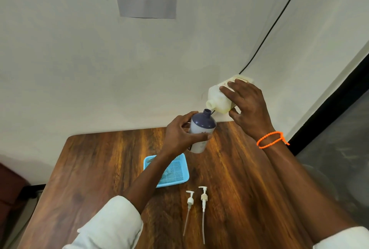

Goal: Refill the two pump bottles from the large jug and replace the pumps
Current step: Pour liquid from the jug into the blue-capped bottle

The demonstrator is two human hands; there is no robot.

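- The dark-grained wooden table point(229, 179) is filling the lower middle of the frame, serving as the work surface; both arms are reaching across it toward the wall.
- The large pale translucent plastic jug point(218, 98) is being tipped on its side in the centre right of the frame, its open spout angled down and left so it hangs just above the bottle's mouth; the right hand point(247, 109) is wrapping around its body, fingers spread over the top and thumb beneath, probably to control the pour.
- The rounded white pump bottle with a dark purple shoulder point(201, 131) is being held off the table at frame centre, tilted toward the spout; the left hand point(179, 133) is curling around its side, seemingly raising it to shorten the drop; I cannot tell whether liquid is flowing.
- The shallow light-blue plastic mesh tray point(175, 173) is lying below the bottle, partly hidden by the left forearm.
- The two white pump heads with long dip tubes point(199, 201) are lying side by side in the lower centre, set aside, likely awaiting refitting; a second bottle is not visible.
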